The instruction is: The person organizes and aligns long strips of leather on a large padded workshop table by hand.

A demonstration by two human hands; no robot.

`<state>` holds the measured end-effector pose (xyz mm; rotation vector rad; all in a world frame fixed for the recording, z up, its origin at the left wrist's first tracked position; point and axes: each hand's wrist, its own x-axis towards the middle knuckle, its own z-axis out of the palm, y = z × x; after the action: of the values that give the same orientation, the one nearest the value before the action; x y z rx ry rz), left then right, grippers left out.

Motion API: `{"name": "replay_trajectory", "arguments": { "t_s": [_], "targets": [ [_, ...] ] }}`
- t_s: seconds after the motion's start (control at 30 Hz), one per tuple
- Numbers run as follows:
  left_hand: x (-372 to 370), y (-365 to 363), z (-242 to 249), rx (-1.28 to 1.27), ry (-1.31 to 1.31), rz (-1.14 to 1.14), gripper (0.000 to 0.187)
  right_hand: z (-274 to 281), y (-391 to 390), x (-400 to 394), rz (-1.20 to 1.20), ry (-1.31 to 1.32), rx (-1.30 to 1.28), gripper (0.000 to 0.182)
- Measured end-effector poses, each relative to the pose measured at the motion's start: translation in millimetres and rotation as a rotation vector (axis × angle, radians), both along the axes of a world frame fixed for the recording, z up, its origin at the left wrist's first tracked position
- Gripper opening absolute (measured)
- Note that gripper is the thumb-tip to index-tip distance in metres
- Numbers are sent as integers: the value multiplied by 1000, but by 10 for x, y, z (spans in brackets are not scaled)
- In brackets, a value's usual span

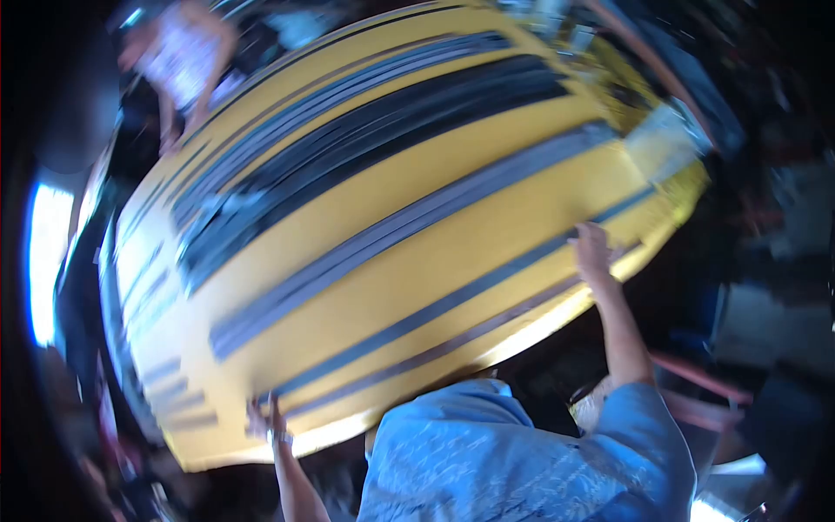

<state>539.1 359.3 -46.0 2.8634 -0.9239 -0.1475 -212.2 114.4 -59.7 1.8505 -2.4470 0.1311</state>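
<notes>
Motion blur, fisheye distortion, dark corners, blown-out light (50, 261) at left

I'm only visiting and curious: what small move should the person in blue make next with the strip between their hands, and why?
Perhaps smooth the blue-grey strip along the yellow surface: the left hand is by its left end, the right hand farther along, placed to guide it. Blur hides how firm either grip is.

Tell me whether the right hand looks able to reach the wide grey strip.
Probably yes: the right hand is at the narrow blue strip, and only bare yellow tabletop appears to lie between it and the wide grey strip.
</notes>
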Motion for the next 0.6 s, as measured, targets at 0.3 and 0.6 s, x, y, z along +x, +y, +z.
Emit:
{"name": "replay_trajectory", "arguments": {
  "t_s": [0.3, 0.6],
  "targets": [
    [-36, 24, 133, -96, 2, -30, 41, 523, 408, 1248, 159, 90, 25, 61],
    [693, 657, 46, -393, 72, -73, 35, 573, 1717, 4505, 956, -413, 87, 55]
  ]
}}
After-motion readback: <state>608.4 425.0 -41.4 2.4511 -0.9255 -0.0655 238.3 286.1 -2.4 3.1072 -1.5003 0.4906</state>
